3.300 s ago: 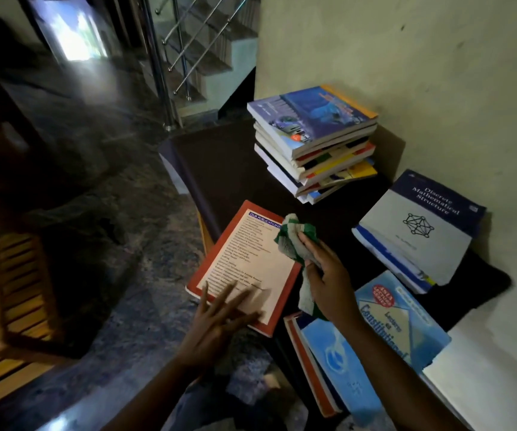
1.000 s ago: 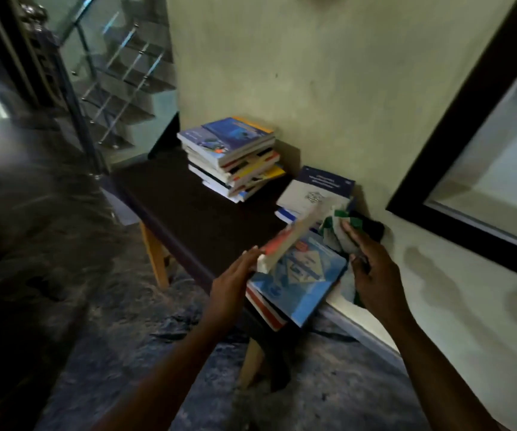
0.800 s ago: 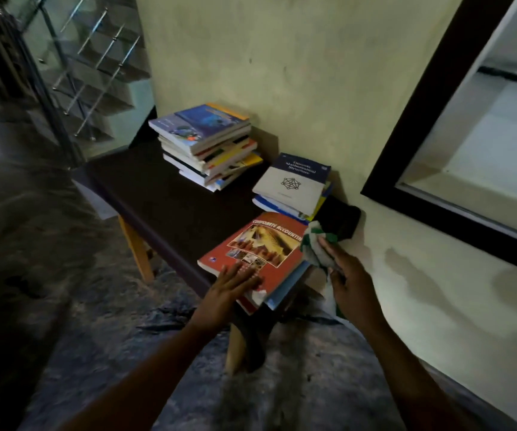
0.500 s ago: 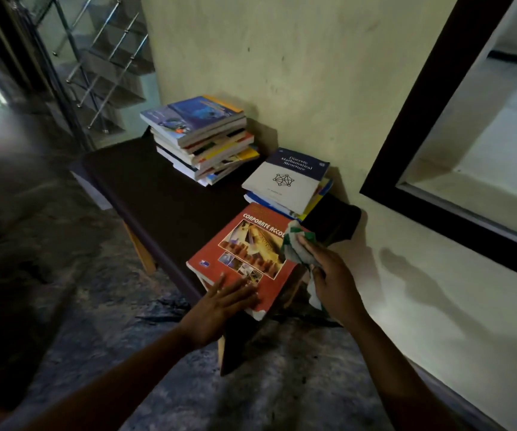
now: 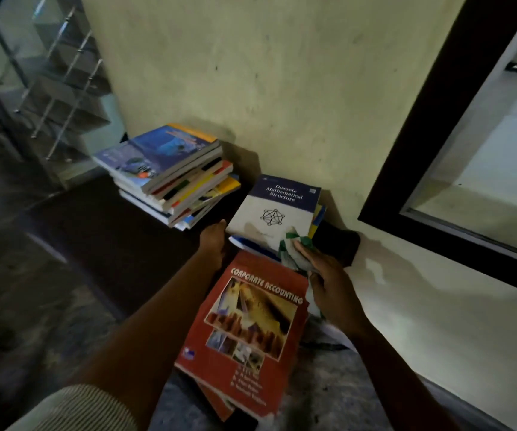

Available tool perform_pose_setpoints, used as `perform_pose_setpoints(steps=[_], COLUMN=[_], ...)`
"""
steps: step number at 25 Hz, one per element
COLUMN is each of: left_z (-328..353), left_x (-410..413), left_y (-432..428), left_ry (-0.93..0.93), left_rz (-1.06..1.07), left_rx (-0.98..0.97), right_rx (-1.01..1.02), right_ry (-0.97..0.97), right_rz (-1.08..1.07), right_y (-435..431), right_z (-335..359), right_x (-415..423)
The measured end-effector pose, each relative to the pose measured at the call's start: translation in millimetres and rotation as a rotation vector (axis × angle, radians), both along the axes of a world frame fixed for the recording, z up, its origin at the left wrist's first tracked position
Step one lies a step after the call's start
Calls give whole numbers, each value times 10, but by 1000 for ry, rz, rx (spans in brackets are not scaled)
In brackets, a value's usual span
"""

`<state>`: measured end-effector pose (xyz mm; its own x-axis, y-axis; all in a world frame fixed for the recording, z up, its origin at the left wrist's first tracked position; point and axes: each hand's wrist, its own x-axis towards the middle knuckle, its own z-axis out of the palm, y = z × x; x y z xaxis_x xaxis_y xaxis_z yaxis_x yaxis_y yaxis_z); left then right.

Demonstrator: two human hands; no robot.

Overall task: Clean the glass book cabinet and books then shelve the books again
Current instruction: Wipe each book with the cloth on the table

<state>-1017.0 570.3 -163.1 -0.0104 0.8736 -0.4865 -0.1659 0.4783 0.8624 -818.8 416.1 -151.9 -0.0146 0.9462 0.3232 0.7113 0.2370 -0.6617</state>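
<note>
One stack of books [image 5: 170, 175] sits on the dark table [image 5: 101, 219], at ten o'clock from the view's centre. The left hand [image 5: 212, 241] touches the left edge of the white-and-navy book [image 5: 274, 209]; whether its fingers curl under cannot be told. At that book's six o'clock lies the red book [image 5: 251, 331]. The right hand [image 5: 328, 281], fingers clamped on a green-and-white cloth [image 5: 291, 247], presses it on the white-and-navy book's five o'clock corner.

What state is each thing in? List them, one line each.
Corporate Accounting book: closed, flat, cover up.
Discrete Mathematical Structure book: closed, cover up, left hand at its edge.
cloth: bunched, gripped by right hand.
book stack: closed, piled unevenly.
</note>
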Motion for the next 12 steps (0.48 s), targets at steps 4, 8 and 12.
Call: perform_pose_setpoints(steps=[4,8,12], left_z=[-134,-153,-90], left_x=[207,58,-464], left_y=[347,257,-125], left_ry=[-120,-261,-522], left_rz=[17,64,90], left_rx=[-106,-144,-145], right_rx=[-11,-71,10], right_ry=[-2,20,46], right_rz=[-108,-208,-136], right_y=[235,371,510], right_z=[17,87,173], right_x=[-118,-331,-737])
